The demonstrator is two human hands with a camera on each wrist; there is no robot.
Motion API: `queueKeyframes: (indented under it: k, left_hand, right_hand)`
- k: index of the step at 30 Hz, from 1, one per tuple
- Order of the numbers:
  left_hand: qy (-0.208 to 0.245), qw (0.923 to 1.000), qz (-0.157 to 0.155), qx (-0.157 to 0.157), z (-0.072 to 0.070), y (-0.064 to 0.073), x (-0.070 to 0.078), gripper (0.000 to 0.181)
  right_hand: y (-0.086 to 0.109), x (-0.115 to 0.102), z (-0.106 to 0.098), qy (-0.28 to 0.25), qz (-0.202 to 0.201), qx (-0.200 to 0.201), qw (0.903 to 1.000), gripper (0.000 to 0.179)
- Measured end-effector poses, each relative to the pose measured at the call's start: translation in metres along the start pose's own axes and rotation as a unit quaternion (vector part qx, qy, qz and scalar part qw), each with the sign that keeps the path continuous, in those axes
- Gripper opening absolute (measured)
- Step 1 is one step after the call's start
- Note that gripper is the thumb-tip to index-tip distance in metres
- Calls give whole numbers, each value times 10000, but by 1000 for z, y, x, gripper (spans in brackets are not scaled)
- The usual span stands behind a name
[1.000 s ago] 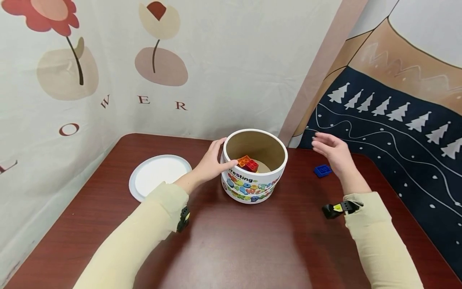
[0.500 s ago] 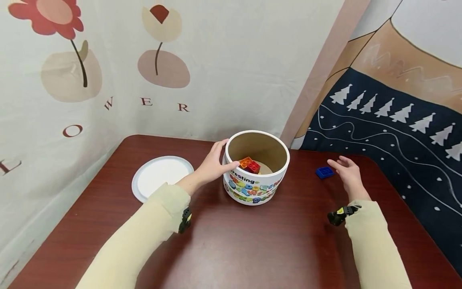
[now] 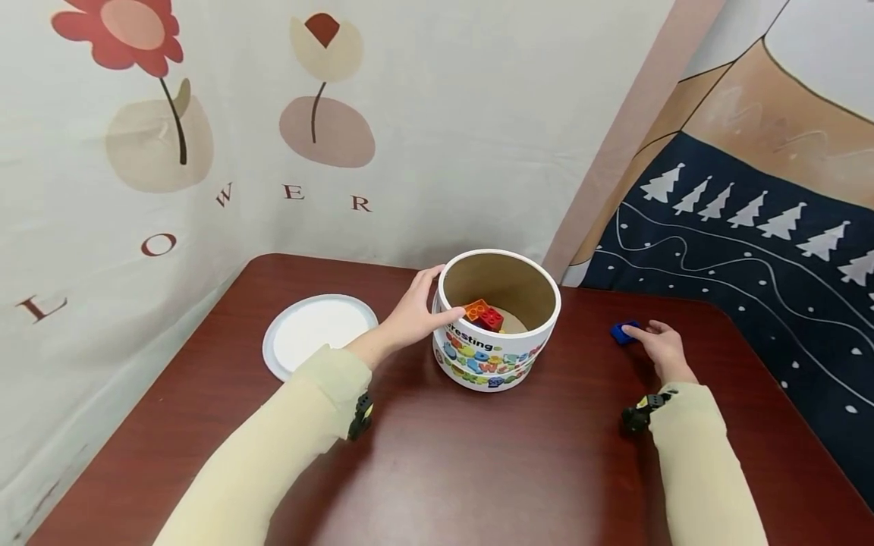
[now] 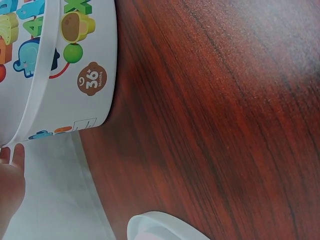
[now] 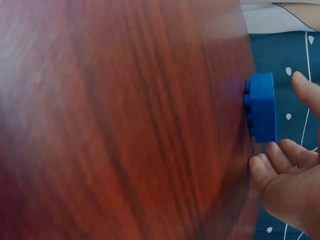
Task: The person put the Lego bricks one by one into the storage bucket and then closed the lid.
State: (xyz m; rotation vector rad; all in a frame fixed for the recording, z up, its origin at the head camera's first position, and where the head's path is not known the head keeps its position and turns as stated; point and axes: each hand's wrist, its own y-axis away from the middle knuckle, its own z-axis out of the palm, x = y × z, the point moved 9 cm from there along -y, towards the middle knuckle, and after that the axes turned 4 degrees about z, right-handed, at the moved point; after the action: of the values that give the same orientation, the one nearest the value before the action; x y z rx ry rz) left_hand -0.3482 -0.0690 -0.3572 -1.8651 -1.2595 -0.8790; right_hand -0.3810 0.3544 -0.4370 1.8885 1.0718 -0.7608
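Observation:
My left hand (image 3: 415,309) grips the left side of a round white bucket (image 3: 488,360) printed with colourful letters, its thumb at the rim. In the left wrist view, only part of that hand (image 4: 11,177) shows, fingertips against the bucket's rim (image 4: 37,95). Inside the bucket lie an orange building block (image 3: 476,309) and a red one (image 3: 491,318). On the right, my right hand (image 3: 662,353) reaches a blue building block (image 3: 623,332). The right wrist view has the studded block (image 5: 263,107) between that hand's spread thumb and fingers (image 5: 261,170), the thumb apart from it.
A round white lid (image 3: 317,334) lies on the dark reddish-brown table (image 3: 464,470), left of the bucket. Behind the table hangs a pale cloth (image 3: 464,136) with flowers. A dark blue cloth (image 3: 737,273) with trees hangs along the right edge.
My right hand has come down from above the table's right side to the blue block. The left hand keeps its place on the bucket; the head view has shifted slightly.

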Motion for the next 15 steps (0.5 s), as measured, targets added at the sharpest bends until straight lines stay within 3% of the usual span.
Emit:
queueKeyframes:
  k: [9,15]
  left_hand:
    - [-19,10000,-29,9,0,0,1,83]
    - [-6,10000,-23,-20,2,1,2,83]
  right_hand:
    - [-2,-9,8,1077,-124,106,9941,76]
    - [1,-8,3,1214,-139,174,9924,69]
